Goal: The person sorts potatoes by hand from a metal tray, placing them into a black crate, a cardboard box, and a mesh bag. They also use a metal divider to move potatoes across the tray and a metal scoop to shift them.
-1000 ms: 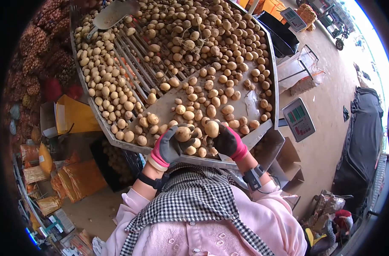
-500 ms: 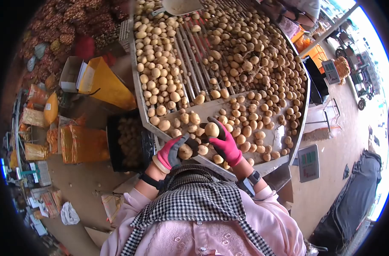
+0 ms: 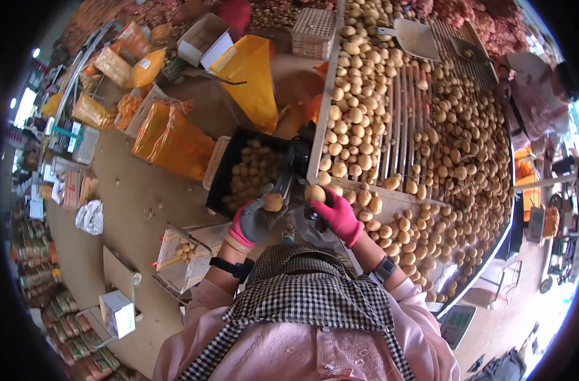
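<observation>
My left hand (image 3: 257, 219), in a pink and grey glove, has its fingers round a potato (image 3: 273, 202). It is at the near right corner of a black crate (image 3: 222, 185) that has potatoes in it. In my right hand (image 3: 339, 219), gloved the same way, is another potato (image 3: 315, 193), pale and round. That hand is over the near left corner of the sorting table (image 3: 323, 130), where many potatoes lie on bars and a flat ledge.
Another person (image 3: 537, 95) stands at the table's far right side. A metal scoop (image 3: 416, 38) lies on the potatoes. Left of the crate are an orange mesh sack (image 3: 172, 143) and a yellow chute-like piece (image 3: 248, 73). A small holder with potatoes (image 3: 175, 270) stands nearer me.
My view has turned left, bringing the black crate towards the middle. Both hands, each with a potato, have moved from over the table's ledge to its left corner and the crate.
</observation>
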